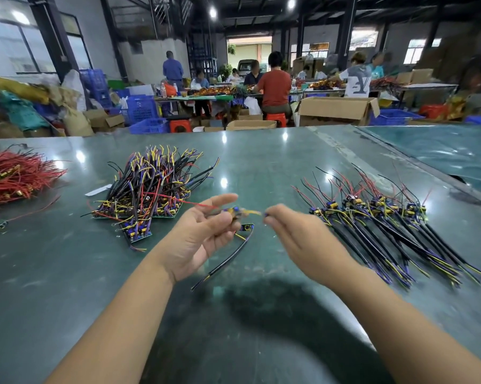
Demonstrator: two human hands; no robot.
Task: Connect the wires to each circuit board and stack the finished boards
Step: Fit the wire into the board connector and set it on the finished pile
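Observation:
My left hand (pixel 203 231) holds a small circuit board (pixel 231 212) above the green table (pixel 67 273), palm up, with a red wire trailing off to the left. My right hand (pixel 292 231) pinches a yellow wire (pixel 253 212) that runs to that board. Under the hands hangs a black sheathed cable (pixel 229 257) with another small board piece (pixel 246 227). A heap of boards with tangled wires (pixel 150 187) lies to the left. A row of boards with black cables (pixel 386 220) lies to the right.
A bundle of loose red wires (pixel 14 178) lies at the far left of the table. A second table (pixel 438 151) adjoins at the right. Behind stand cardboard boxes (pixel 336 110), blue crates (pixel 142 109) and several seated people at work.

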